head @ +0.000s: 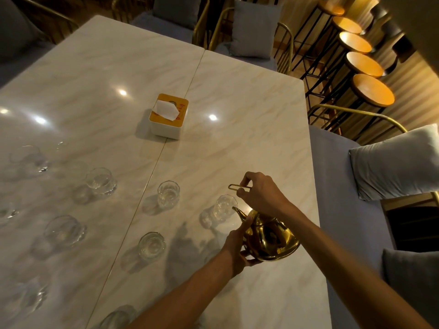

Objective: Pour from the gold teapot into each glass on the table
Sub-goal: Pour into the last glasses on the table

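The gold teapot (270,238) is tilted, its spout right at the rim of a clear glass (224,207) near the table's right side. My right hand (260,193) grips the thin wire handle above the pot. Against the pot's left side and base rests my left hand (237,245), steadying it. Several other clear glasses stand to the left, among them one (168,193) in the middle, one (152,245) nearer to me and one (101,181) further left. No stream of liquid is visible.
A white and yellow tissue box (167,117) stands mid-table on the marble top (237,103). Grey cushioned seats (394,160) line the right edge, with round wooden stools (373,90) behind. More glasses lie toward the left edge (63,231).
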Action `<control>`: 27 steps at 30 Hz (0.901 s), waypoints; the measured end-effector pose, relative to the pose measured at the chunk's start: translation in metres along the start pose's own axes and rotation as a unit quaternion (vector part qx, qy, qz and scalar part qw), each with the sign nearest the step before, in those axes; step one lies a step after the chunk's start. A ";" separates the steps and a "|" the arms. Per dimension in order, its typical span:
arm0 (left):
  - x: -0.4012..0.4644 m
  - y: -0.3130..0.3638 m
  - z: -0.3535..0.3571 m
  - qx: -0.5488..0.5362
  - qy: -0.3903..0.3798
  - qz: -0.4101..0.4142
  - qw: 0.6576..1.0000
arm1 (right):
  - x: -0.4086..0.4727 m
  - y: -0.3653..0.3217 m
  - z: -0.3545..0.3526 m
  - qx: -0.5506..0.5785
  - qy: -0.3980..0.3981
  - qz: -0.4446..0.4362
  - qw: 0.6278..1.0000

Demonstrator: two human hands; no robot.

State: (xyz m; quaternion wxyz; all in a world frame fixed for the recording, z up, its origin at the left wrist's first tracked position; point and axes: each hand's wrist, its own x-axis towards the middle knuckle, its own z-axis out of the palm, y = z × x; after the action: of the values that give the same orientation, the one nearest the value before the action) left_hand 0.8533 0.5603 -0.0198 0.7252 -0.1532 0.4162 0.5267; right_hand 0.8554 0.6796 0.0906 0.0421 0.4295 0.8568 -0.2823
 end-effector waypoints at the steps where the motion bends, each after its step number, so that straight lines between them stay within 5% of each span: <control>1: -0.001 0.001 0.000 0.015 0.002 0.002 1.000 | -0.004 0.002 -0.001 0.014 0.007 0.006 1.000; 15: -0.029 -0.004 -0.008 0.138 0.086 0.083 0.983 | -0.090 0.038 0.014 0.251 0.160 0.037 0.954; 27: -0.079 0.002 0.005 0.214 0.041 0.201 0.955 | -0.150 0.007 -0.006 0.302 0.284 0.004 0.910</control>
State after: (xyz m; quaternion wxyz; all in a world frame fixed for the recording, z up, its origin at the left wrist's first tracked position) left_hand 0.8461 0.5138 0.0443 0.6022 0.0708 0.5710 0.5534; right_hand 0.9558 0.5791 0.1397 -0.3332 0.4873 0.7046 -0.3937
